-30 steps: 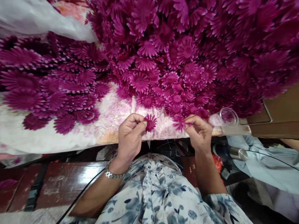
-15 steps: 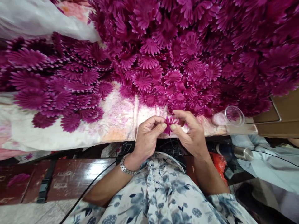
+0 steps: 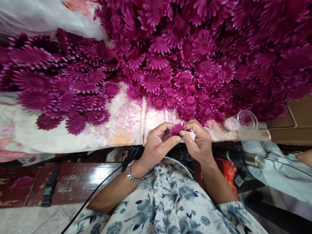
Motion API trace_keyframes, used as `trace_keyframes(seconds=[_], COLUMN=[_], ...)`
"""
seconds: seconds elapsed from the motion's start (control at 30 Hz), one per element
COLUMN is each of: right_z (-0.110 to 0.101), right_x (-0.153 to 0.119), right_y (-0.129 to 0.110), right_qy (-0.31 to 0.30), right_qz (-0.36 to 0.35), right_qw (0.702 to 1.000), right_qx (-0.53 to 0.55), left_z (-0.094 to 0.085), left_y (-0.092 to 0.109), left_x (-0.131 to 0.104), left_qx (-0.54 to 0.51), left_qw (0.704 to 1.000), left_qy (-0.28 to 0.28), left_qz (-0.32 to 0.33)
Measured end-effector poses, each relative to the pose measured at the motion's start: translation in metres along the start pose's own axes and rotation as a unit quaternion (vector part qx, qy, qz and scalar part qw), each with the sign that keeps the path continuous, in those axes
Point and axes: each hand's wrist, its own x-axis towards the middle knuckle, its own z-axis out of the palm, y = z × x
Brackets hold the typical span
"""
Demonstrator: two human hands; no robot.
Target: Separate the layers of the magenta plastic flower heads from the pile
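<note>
A small magenta flower (image 3: 176, 129) is pinched between my two hands, above the front edge of the cloth-covered table (image 3: 126, 131). My left hand (image 3: 159, 140), with a metal watch on its wrist, grips the flower from the left with thumb and fingers. From the right, my right hand (image 3: 198, 141) holds it with thumb and index finger close together. Behind both hands lies a large heap of magenta flowers (image 3: 182, 78), and a smaller pile (image 3: 70, 91) spreads over the left side of the cloth.
A clear plastic cup (image 3: 247, 121) lies on its side at the right, near cardboard (image 3: 290, 125). White plastic sheeting (image 3: 53, 19) covers the back left. A dark bottle (image 3: 243, 158) and another person's light clothing (image 3: 282, 170) are at the lower right.
The fingers of my right hand have closed in on the flower, which is now turned and tilted. The view has shifted slightly.
</note>
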Motion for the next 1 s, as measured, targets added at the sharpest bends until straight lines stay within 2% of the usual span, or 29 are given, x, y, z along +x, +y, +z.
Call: trace_keyframes(seconds=[0.23,0.37,0.57,0.73,1.0], right_z=[0.004,0.006,0.002,-0.001,-0.004], right_x=[-0.002,-0.002,0.0,0.002,-0.006], right_y=[-0.001,-0.001,-0.001,-0.003,0.0], right_qy=[0.005,-0.003,-0.003,-0.036,-0.026], right_qz=[-0.049,-0.041,-0.02,-0.028,0.01], right_qw=[0.998,0.999,1.0,0.999,0.998], right_qx=[-0.044,-0.029,-0.014,-0.016,0.048], left_z=[0.001,0.0,-0.003,-0.002,-0.003], left_y=[-0.006,-0.011,-0.009,-0.004,-0.01], left_x=[-0.001,-0.001,-0.001,-0.003,-0.008], left_qx=[-0.004,-0.023,-0.034,-0.022,-0.038], left_qw=[0.999,0.997,0.999,0.999,0.998], left_qy=[0.038,0.066,0.017,0.044,0.045], left_qz=[0.022,0.033,-0.015,0.003,-0.013])
